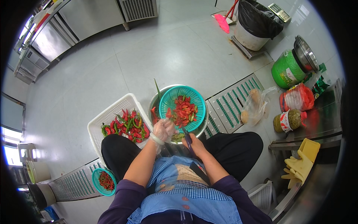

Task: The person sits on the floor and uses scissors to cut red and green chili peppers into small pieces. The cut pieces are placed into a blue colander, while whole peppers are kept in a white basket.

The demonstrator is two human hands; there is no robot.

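My left hand (163, 130), in a clear plastic glove with a pale bangle at the wrist, is curled at the near left rim of a turquoise plastic colander (202, 98). A red chili pepper (168, 113) sticks out from its fingers. My right hand (195, 144) is bare and grips the purple handles of scissors (189, 140), whose blades point to the colander's near edge. Cut red chili pieces (184, 111) lie in the colander. It rests in a large metal basin (207, 117), where more peppers and green scraps show.
A white basket (95, 123) of whole red and green chilies (130, 124) stands left. A small turquoise basket (95, 183) of chilies sits beside a floor drain grate (75, 180). At right are a plastic bag (256, 109), a jar (288, 121), a green bucket (286, 71) and rubber gloves (298, 168).
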